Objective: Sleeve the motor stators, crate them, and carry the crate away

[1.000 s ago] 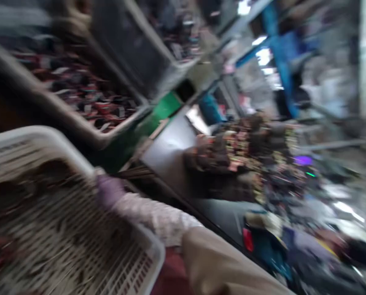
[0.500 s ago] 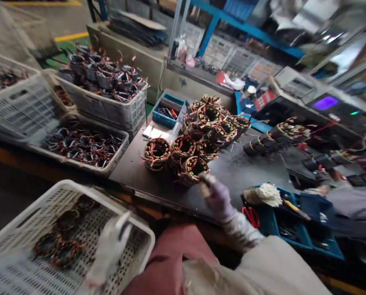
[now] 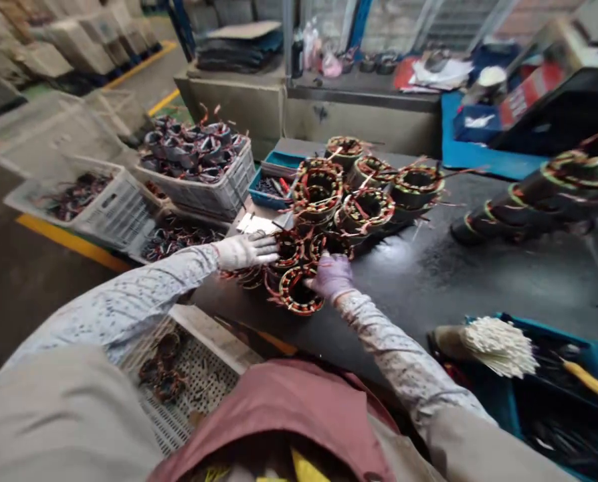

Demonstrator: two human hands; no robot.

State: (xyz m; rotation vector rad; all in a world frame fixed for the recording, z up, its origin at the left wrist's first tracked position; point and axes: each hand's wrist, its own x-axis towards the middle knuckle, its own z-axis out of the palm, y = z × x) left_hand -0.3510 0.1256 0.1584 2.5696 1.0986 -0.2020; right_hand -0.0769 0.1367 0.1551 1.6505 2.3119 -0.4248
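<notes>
Wire-wound motor stators (image 3: 364, 211) stand close together on the dark workbench, some stacked, with orange and red wire ends sticking out. My left hand (image 3: 246, 252), in a white glove, lies with fingers stretched out against the left side of the group. My right hand (image 3: 332, 276), in a purple glove, is closed over the right rim of the front stator (image 3: 287, 298). Its thumb reaches into that stator's opening. The other fingertips are by the stator behind and partly hidden. The front stator looks tilted toward me.
Below the bench edge, a white crate (image 3: 203, 381) holds several stators. More crates (image 3: 198, 194) of wired parts stand at left. Behind lies a small blue bin (image 3: 269, 194). On the right are lying stator rows (image 3: 524, 204), a bundle of white sticks (image 3: 502, 347) and a blue tray (image 3: 514, 408).
My left hand has come up from over the white crate to the stators on the bench. My right hand stays at the front stator. The view has turned and levelled.
</notes>
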